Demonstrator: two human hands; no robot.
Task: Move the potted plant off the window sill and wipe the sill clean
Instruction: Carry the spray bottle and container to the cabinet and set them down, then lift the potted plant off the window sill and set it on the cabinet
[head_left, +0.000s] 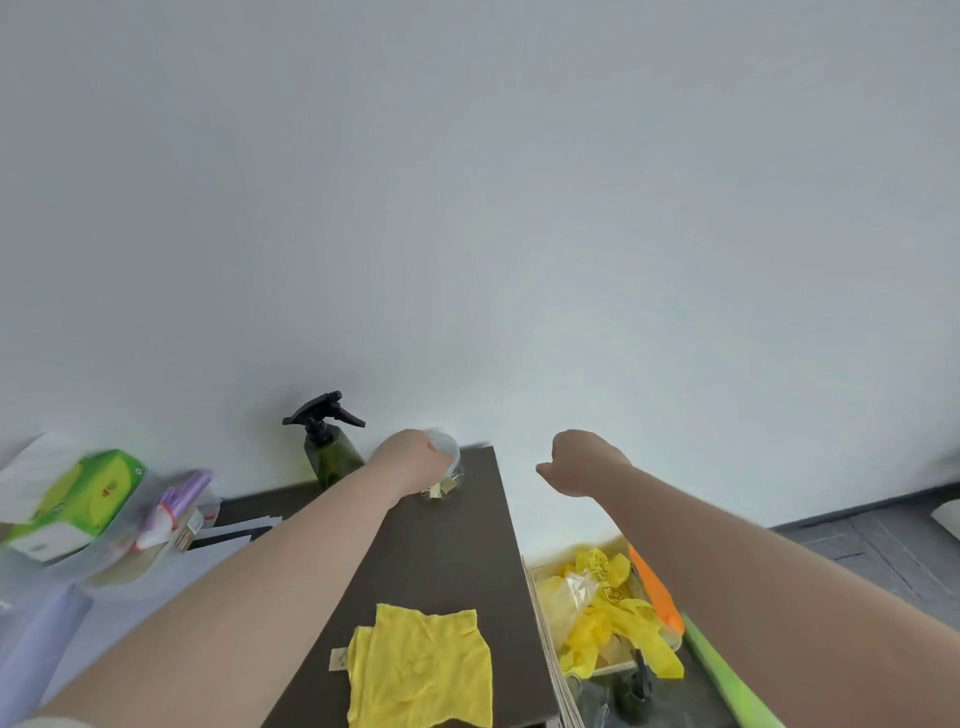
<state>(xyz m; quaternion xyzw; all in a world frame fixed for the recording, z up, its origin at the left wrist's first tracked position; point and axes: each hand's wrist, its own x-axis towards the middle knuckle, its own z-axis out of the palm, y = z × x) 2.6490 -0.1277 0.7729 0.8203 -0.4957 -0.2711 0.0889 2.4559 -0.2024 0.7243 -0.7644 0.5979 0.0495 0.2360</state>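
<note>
Yellow cloth (421, 670) lies on dark sill (457, 551); left hand (408, 460) grips seemingly clear jar (445, 467), right hand (579, 462) fisted.

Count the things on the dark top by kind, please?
Yellow cloth: 1
Clear jar, under the left hand: 1
Green spray bottle, at the far left edge: 1
Paper tag beside the cloth: 1
Total: 4
</note>
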